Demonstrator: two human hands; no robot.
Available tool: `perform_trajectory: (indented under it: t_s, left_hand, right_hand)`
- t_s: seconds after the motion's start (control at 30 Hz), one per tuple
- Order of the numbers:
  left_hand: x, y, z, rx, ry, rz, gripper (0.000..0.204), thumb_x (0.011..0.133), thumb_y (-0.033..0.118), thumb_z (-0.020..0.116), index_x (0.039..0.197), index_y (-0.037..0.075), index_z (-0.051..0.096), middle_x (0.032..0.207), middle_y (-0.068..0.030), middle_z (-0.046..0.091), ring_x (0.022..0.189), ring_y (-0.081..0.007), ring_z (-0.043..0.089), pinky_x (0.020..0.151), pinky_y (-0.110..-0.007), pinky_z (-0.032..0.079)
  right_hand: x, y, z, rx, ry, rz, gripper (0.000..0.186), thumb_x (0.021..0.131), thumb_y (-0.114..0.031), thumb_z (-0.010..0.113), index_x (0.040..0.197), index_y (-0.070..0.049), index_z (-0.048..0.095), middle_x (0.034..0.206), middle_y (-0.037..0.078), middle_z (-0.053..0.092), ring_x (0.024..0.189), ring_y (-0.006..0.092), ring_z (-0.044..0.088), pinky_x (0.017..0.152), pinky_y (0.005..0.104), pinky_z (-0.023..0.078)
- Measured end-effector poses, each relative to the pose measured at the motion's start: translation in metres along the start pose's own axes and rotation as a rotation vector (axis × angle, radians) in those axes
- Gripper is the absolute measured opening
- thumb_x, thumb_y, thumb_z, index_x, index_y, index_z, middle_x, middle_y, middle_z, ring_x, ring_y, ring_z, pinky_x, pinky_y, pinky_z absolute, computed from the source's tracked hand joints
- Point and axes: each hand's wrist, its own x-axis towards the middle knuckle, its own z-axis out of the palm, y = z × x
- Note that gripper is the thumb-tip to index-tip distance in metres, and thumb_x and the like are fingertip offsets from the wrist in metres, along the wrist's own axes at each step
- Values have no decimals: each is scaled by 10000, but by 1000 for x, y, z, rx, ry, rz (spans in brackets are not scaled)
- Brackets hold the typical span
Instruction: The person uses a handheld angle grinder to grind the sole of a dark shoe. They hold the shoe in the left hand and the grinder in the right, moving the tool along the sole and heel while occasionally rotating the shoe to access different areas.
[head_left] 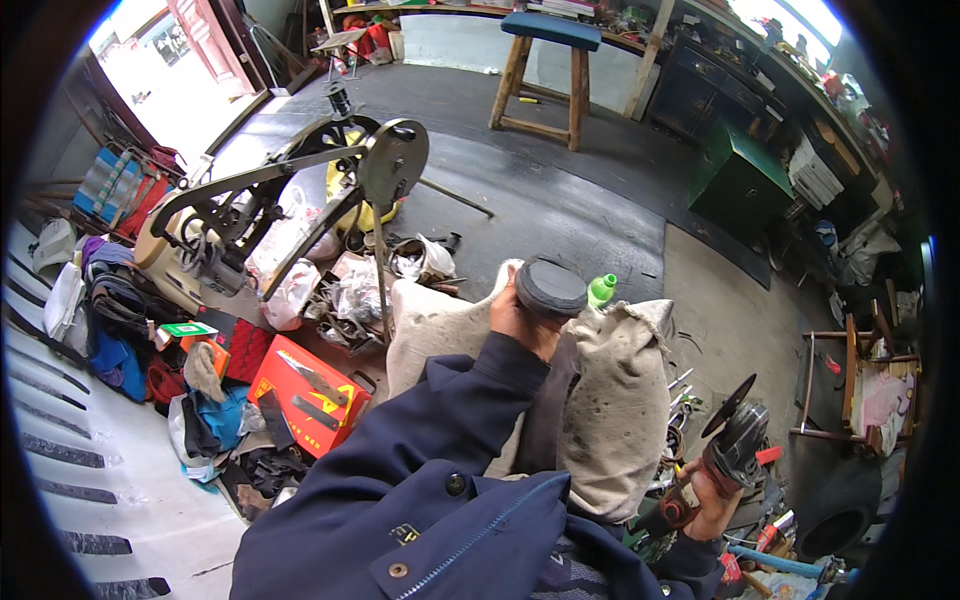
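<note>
My left hand (525, 325) is closed around a thick black piece with a rounded end, like a shoe heel (552, 287), held up above my lap. Its lower part is hidden by the hand and sleeve. Out to the right, my right hand (712, 500) grips an angle grinder (737, 447) by its body. The grinder's thin dark disc (728, 405) points up and away from the black piece. Whether the disc turns, I cannot tell. A stained beige canvas cover (620, 410) lies over my knees, with a dark strip between them.
A hand-cranked sewing machine (395, 165) stands at the left, above bags and loose metal parts. Nearer are a red box (310, 395) and piled cloths. A green bottle (601, 290) stands beyond my knees. Tools lie by the grinder; a blue-topped stool (550, 30) stands farther off.
</note>
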Motion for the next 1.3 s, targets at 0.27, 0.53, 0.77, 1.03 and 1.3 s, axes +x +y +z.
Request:
perform_trajectory:
  t_s: [0.27, 0.53, 0.77, 1.03, 1.3]
  left_hand:
    - [0, 1, -2, 33, 32, 29, 486, 1161, 519, 520, 1330, 101, 700, 1305, -155, 756, 1138, -377, 750, 962, -547, 629]
    - [0, 6, -7, 28, 4, -3, 483, 1162, 503, 510, 1331, 96, 707, 1301, -150, 763, 1153, -376, 755, 969, -550, 647]
    - [0, 12, -10, -21, -29, -28, 530, 1168, 522, 489, 1342, 65, 693, 1277, -163, 773, 1116, -372, 774, 913, -552, 676]
    - [1, 18, -22, -34, 18, 8, 557, 1157, 540, 505, 1346, 55, 704, 1285, -166, 776, 1097, -369, 779, 905, -563, 683]
    - [12, 22, -51, -169, -289, -48, 586, 1114, 580, 518, 1295, 75, 754, 1332, -162, 769, 1237, -382, 723, 1002, -594, 622]
  right_hand:
    - [-1, 4, 0, 11, -16, 53, 540, 823, -100, 838, 1311, 54, 664, 976, 161, 761, 861, 258, 729, 845, 405, 598]
    - [-2, 4, 8, -53, -36, 21, 473, 858, -88, 796, 1293, 49, 669, 1005, 154, 752, 876, 266, 729, 837, 405, 596]
    - [-2, 3, 10, -72, -68, 50, 603, 845, -51, 812, 1402, 46, 604, 1061, 162, 748, 901, 272, 728, 851, 415, 600]
    - [2, 1, 9, -129, -98, 121, 509, 822, -96, 849, 1286, 51, 697, 1009, 123, 778, 901, 233, 753, 869, 379, 597]
    - [3, -1, 13, -67, -133, 183, 506, 831, -20, 882, 1299, 36, 700, 1090, 62, 768, 967, 158, 726, 927, 322, 572]
